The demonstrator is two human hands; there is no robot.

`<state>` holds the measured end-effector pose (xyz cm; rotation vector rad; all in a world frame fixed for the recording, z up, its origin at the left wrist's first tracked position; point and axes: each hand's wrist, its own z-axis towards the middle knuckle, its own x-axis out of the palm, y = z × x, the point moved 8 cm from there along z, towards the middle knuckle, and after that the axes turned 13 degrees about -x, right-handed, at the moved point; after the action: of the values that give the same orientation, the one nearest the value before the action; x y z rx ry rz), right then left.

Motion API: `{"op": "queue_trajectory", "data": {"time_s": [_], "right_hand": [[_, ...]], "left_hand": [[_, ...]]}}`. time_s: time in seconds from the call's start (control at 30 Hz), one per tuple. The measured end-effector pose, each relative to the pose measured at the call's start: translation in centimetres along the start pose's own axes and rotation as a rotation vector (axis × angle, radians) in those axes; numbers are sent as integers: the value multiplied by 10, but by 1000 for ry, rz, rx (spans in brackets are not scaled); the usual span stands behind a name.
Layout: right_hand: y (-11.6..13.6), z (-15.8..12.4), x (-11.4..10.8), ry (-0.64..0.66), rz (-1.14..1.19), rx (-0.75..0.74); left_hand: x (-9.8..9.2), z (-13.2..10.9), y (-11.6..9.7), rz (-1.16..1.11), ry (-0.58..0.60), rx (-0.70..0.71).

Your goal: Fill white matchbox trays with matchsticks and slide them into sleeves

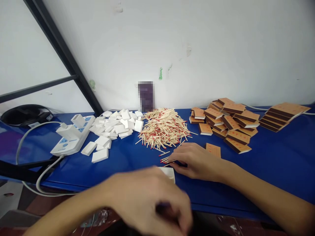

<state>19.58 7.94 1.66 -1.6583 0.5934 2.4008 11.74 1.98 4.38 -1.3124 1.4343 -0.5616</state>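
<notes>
Touching matches [165, 160] on the desk [278, 157], the right hand [197, 161] curls its fingers [176, 156]; whether they or the blurred left hand [145, 196] pinch, I cannot tell.

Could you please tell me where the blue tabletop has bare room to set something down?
The widest bare patch of tabletop lies between the matchboxes and right forearm; a smaller one, between the white trays and left forearm. The match pile crowds the back middle.

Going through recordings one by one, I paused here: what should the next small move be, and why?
Probably the right hand should gather the few loose matches: they lie at its fingertips, in front of the match pile, with a white tray close by, partly hidden by the left hand.
</notes>
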Motion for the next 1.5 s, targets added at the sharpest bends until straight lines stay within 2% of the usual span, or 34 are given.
{"op": "queue_trajectory", "data": {"time_s": [0.07, 0.1, 0.17, 0.27, 0.4, 0.53, 0.63, 0.7, 0.8, 0.83, 0.93, 1.07, 1.17, 1.33, 1.5], "right_hand": [[-3, -1, -1, 3, 7, 29], [-4, -1, -2, 7, 4, 44], [-6, -1, -3, 8, -11, 65], [-6, -1, -3, 7, -11, 60], [-6, -1, 0, 8, 24, 57], [-6, -1, 0, -4, 49, 53], [-7, 0, -1, -19, 64, 57], [-9, 0, -3, -38, 36, 72], [-12, -1, -4, -42, -26, 105], [-14, -2, -3, -28, -37, 119], [-16, -3, 2, 31, -57, 154], [-14, -2, 3, 55, -66, 160], [-10, -2, 5, 68, -66, 139], [-4, 0, 8, 92, -86, 136], [-4, 1, 8, 101, -167, 129]], "left_hand": [[-46, -12, 7, 396, -310, -20], [-60, -16, 13, 559, -391, -57], [-75, -19, 29, 762, -465, -142], [-71, -15, 49, 895, -464, -216], [-51, -5, 56, 1007, -453, -188], [-42, 1, 54, 1016, -444, -108], [-50, 1, 53, 927, -434, -62], [-66, -1, 50, 832, -468, -38], [-109, -6, 47, 764, -680, -103], [-121, -6, 48, 755, -709, -127], [-136, 3, 50, 744, -666, -124], [-127, 10, 53, 863, -624, -57], [-122, -2, 52, 926, -712, 11], [-128, -25, 48, 991, -858, 29], [-120, -17, 51, 993, -818, 71]]}}
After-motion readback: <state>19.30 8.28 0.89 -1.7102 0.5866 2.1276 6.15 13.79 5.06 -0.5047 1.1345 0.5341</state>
